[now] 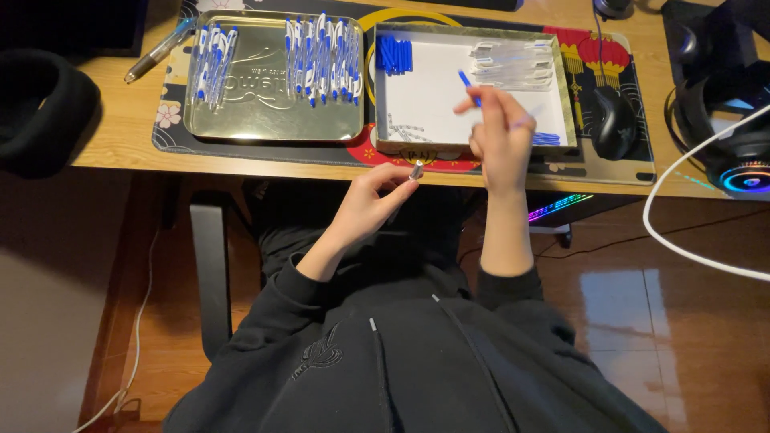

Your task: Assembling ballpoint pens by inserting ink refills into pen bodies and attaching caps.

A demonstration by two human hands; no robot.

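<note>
Both hands hold small pen parts above the front edge of the desk.

The left hand (370, 200) pinches a short silvery tip piece (416, 169) between thumb and fingertips, just in front of the desk edge. The right hand (501, 132) is closed narrowly on a thin blue rod (468, 86), raised over the white-lined box (433, 96). That box contains a cluster of blue caps (395, 54) at its rear left, clear barrels (513, 64) at rear right and small springs (405, 127) near the front. Beside it, to the left, a gold metal lid (273, 120) carries two groups of assembled blue-and-white pens (322, 58). A black mouse (613, 120) lies to the right of the box.
</note>
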